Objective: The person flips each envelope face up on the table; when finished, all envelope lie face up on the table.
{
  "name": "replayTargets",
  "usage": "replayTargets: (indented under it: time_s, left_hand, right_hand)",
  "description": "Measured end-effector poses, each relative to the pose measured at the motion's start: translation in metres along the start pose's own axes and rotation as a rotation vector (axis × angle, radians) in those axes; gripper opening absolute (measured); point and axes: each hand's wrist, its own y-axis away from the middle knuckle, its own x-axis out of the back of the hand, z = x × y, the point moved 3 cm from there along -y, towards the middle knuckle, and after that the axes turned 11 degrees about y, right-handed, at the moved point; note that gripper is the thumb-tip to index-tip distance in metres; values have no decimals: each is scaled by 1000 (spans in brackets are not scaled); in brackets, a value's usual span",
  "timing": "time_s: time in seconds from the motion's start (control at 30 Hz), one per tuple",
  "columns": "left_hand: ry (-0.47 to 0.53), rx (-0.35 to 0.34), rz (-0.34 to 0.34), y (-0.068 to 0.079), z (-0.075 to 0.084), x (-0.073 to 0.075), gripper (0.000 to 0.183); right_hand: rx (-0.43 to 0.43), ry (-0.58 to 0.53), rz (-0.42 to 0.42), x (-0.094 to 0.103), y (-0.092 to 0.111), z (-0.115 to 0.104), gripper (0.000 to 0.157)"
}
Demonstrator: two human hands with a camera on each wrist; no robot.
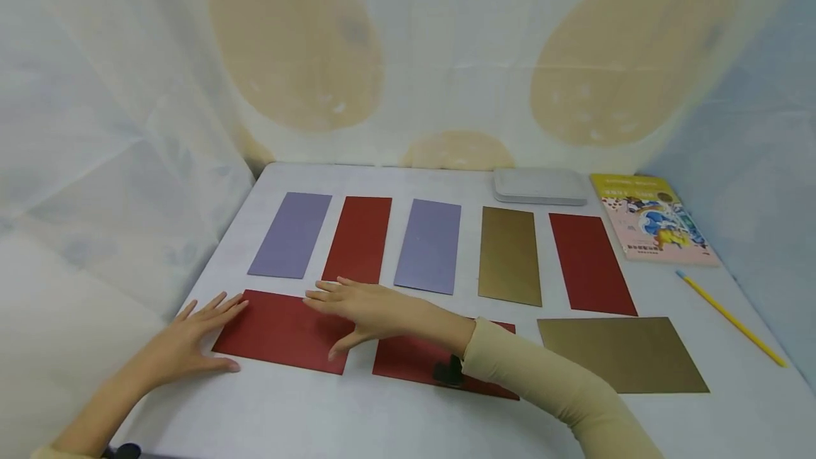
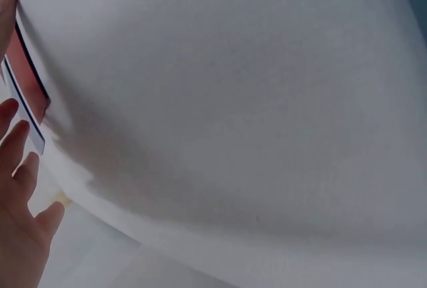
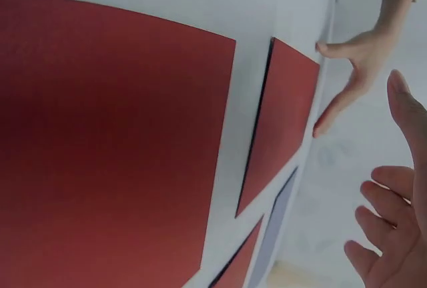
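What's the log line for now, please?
left hand: spread, at front-left red card's left end | right hand: over card's right end | yellow pencil: right side

Plain beige sleeves (image 1: pixel 542 378) are worn, with a small black device (image 1: pixel 449 372) at each wrist (image 1: pixel 454 333).

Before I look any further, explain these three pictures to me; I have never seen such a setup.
There is no machine, only a person's left hand and right hand, bare. The wide picture is taken from the head; the others from the left and right wrists. On the white table lie four red cards, two lavender cards and two gold cards. Farther back are a flat pale case and an illustrated book; a yellow pencil lies at the right. Neither hand holds anything: both are spread, one near each end of the front-left red card.
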Motion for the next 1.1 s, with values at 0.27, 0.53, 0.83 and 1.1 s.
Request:
replayTargets:
  time_s: [0.27,0.53,0.83,1.1]
  left_hand:
    - [17,29,-4,1,-5,-1,82]
    - [-14,26,32,4,-6,-3,77]
    - [-112,-36,82,6,-4,-1,74]
    - [-28,82,138,15,-1,4,62]
  right_hand:
    - [-60,-81,-185,-16,-7,0,72]
    - [-54,-125,-232,-30,-9,4,62]
    - [-40,-137,-218,-31,-6,7,56]
    - [-54,-261,-170,-26,0,9,56]
